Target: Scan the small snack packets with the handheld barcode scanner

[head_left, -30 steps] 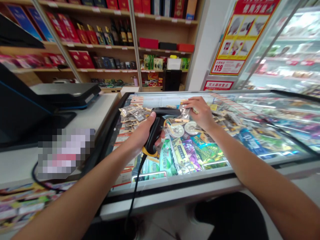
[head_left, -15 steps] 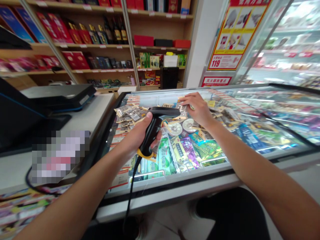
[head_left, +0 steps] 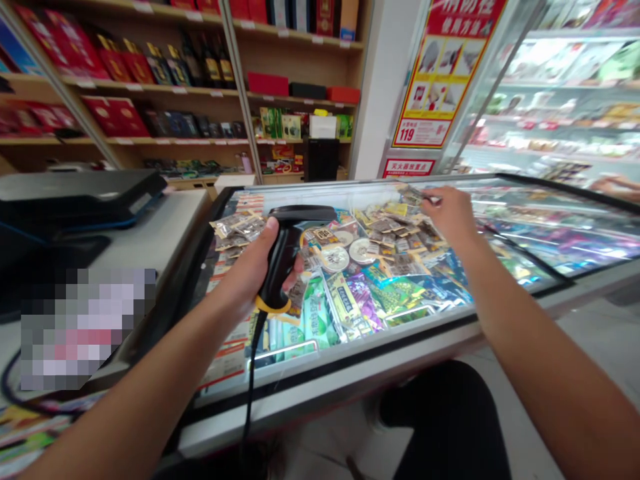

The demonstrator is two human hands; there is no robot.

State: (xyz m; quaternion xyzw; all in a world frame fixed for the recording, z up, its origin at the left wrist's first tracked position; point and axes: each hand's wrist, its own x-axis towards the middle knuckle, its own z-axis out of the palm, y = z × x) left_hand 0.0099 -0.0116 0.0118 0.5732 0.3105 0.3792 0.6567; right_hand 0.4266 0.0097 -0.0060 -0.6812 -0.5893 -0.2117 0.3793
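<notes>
A black barcode scanner point(head_left: 283, 257) with a yellow ring at its base is gripped in my left hand point(head_left: 260, 257), its head pointing right over the glass-topped display case point(head_left: 320, 393). A cable hangs down from its handle. Farther right, my right hand point(head_left: 453, 210) pinches a small snack packet point(head_left: 413, 195) by one end. Below it lies a pile of similar brown packets point(head_left: 400, 233). Another heap of packets point(head_left: 240, 229) sits left of the scanner. Under the glass show green snack bags point(head_left: 315, 310) and round white items point(head_left: 363, 251).
At left stands a counter point(head_left: 185, 207) with a black-and-grey machine point(head_left: 125, 190). Shelves point(head_left: 230, 93) of boxes and bottles line the back. A lit display cooler point(head_left: 560, 100) is at right, and another person's hand point(head_left: 620, 187) shows at the right edge.
My right hand has moved right, away from the scanner's front, carrying the packet over the pile. My left hand keeps hold of the scanner. The view has turned slightly right.
</notes>
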